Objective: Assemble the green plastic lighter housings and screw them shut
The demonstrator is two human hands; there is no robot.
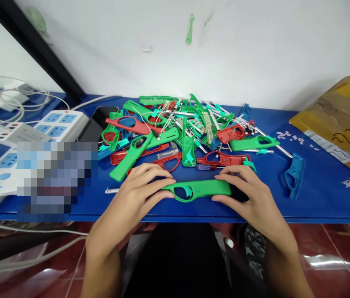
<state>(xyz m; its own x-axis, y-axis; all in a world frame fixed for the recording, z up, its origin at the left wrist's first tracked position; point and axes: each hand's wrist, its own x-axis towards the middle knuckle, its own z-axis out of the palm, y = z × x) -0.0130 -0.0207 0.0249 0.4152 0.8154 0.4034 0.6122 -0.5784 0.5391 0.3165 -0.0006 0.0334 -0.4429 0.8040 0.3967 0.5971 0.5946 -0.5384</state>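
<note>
Green casing (208, 188) — between both hands (136, 190) (255, 190)

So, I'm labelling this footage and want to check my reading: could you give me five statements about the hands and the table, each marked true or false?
1. The left hand and the right hand both hold one green plastic casing with an oval hole. True.
2. The tape-covered cardboard box sits at the far left. False: it is on the right.
3. Every casing in the heap of plastic casings and metal rods is green. False: red plastic casings lie there too.
4. A thin tool with a purple handle lies beyond the held casing. True.
5. A white power strip with blue sockets lies left of the heap. True.
</note>
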